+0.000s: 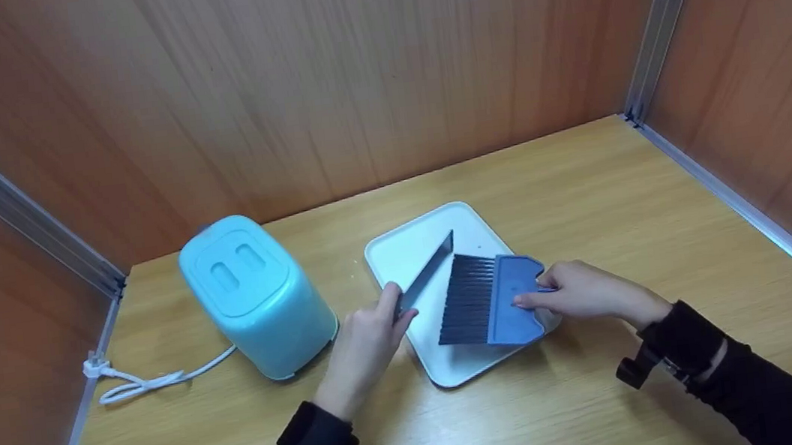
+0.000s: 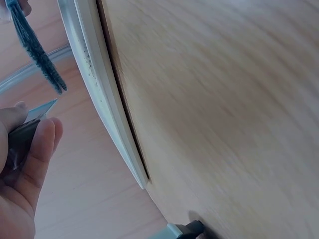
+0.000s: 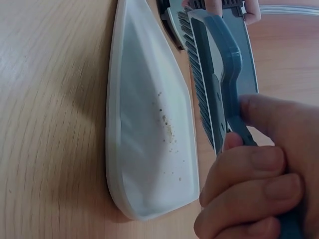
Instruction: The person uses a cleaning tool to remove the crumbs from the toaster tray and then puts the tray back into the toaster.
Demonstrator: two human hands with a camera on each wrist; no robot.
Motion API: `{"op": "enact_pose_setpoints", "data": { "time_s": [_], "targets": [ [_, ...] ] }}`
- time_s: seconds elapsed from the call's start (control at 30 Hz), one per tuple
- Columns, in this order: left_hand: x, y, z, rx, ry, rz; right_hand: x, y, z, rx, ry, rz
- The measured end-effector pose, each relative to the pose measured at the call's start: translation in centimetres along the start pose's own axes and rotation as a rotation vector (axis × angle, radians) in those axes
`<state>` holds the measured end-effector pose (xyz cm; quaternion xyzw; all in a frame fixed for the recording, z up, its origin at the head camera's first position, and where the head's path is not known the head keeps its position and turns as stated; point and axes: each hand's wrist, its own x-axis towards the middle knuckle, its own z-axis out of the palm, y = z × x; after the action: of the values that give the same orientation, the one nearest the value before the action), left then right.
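from where i stand, the brush (image 1: 500, 302) catches the eye first: a wide, flat blue body with a wavy outer edge, and a broad row of long dark bristles (image 1: 467, 299) fanned along the opposite side. the right hand (image 1: 590, 295) grasps it by its blue handle, thumb laid along it, and holds it tilted above the white tray (image 1: 434, 227). the left hand (image 1: 368, 343) pinches a dustpan (image 1: 428, 271), thin and grey-blue with a darker grip, slanted over the same tray just beside the bristle tips. small brown crumbs (image 3: 167, 127) lie scattered on the tray's pale surface, which has rounded corners and a raised rim. a light blue toaster (image 1: 277, 328) stands nearby on the desk (image 1: 468, 440).
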<state>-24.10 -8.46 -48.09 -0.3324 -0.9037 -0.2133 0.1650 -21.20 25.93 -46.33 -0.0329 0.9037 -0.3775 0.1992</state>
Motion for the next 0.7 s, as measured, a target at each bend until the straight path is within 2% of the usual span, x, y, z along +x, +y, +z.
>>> {"op": "enact_pose_setpoints", "data": {
  "time_s": [0.1, 0.33, 0.7],
  "targets": [
    [-0.1, 0.2, -0.1, 0.014, 0.020, 0.014, -0.7, -0.4, -0.1, -0.008, 0.020, -0.018],
    [-0.1, 0.8, -0.4, -0.020, -0.044, -0.028, -0.9, -0.9, -0.2, -0.032, 0.063, -0.004],
    [-0.1, 0.6, -0.5, -0.028, -0.033, -0.016, -0.6, 0.0, 0.0, -0.014, 0.015, 0.064]
  ]
}}
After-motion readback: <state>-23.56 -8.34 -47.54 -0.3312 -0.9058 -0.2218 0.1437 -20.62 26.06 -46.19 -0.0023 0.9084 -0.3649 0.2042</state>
